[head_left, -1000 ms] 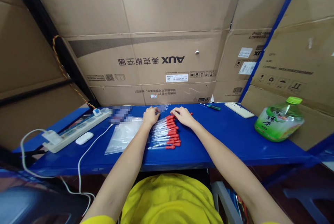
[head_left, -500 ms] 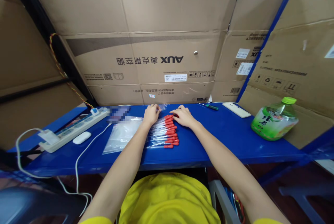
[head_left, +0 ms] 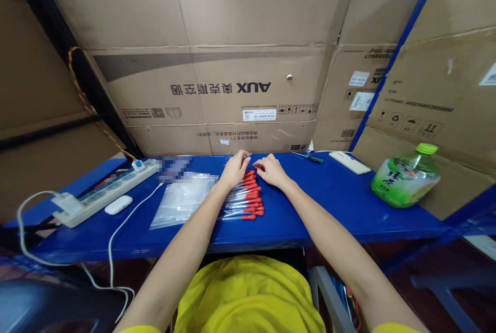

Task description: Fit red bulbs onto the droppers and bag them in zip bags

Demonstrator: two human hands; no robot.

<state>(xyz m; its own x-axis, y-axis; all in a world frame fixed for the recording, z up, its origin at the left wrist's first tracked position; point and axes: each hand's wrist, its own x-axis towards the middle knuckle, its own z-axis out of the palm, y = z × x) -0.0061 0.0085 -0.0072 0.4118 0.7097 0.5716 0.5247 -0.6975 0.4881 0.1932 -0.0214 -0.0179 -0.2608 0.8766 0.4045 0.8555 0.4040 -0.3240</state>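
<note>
1. On the blue tabletop point(head_left: 333, 214), near the middle, lie the red-bulbed droppers point(head_left: 253, 200), laid side by side in a column that runs from the near edge toward the far side, red ends to the right and clear stems to the left.
2. At the far end of the column, the left hand point(head_left: 234, 168) bends over the stems, its fingers curled inward. Something small and clear shows at the fingertips; whether it is pinched there cannot be told.
3. Just to the right, the right hand point(head_left: 271, 171) has its thumb and forefinger drawn close together beside the farthest red bulb. Whether they grip it cannot be told.
4. Left of the droppers, clear plastic bags point(head_left: 180, 202) lie flat, partly overlapping.
5. Farther left are a white rounded object point(head_left: 118, 205) and a power strip point(head_left: 108, 191) with a white plug point(head_left: 67, 202) in its near end.
6. On the far right side lie a green-handled screwdriver point(head_left: 313, 159) and a pale flat object point(head_left: 350, 163).
7. At the right, a green-capped bottle point(head_left: 405, 178) stands near cardboard point(head_left: 430, 85).
</note>
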